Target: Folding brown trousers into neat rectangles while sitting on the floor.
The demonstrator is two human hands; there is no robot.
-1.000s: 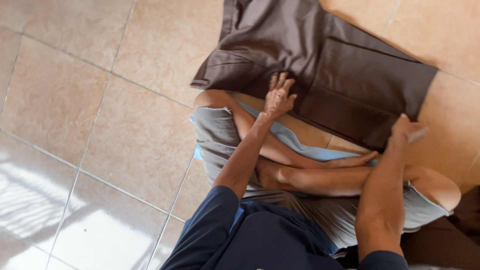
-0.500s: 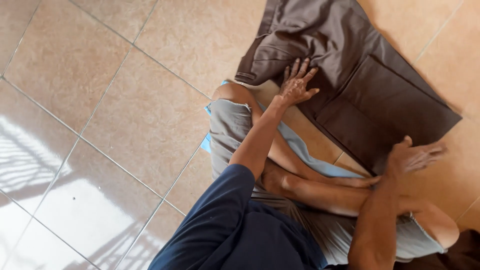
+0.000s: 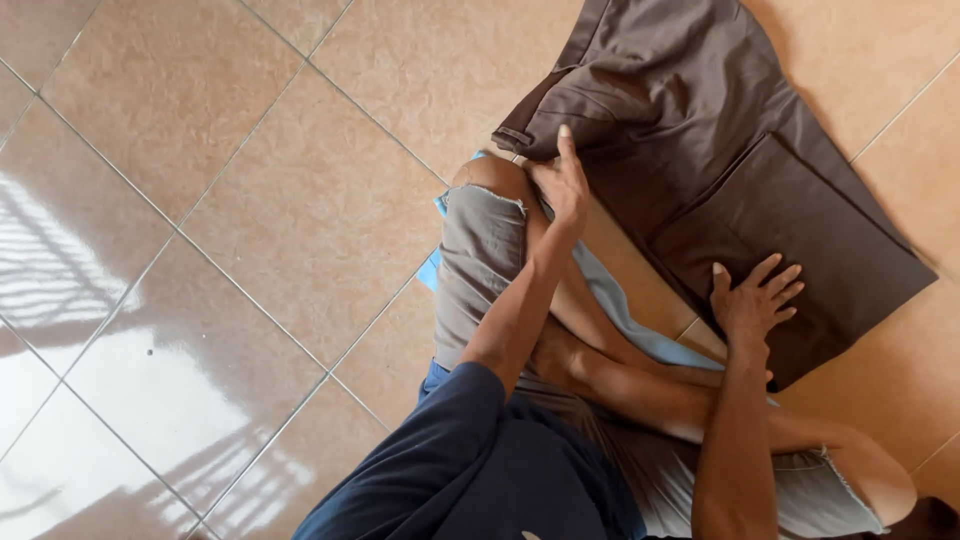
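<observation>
Pressing brown trousers (image 3: 740, 190) flat, left hand (image 3: 562, 185) and right hand (image 3: 752, 303) open-fingered; uneven pressure could crease the fold

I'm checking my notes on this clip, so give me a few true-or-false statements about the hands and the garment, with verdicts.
1. The brown garment lies on a tiled floor. True.
2. The left hand holds scissors. False: it rests bare on the garment's edge.
3. The right hand lies flat, fingers spread, on the garment. True.
4. The garment is white. False: it is dark brown.
5. The person stands upright. False: they sit cross-legged on the floor.
</observation>
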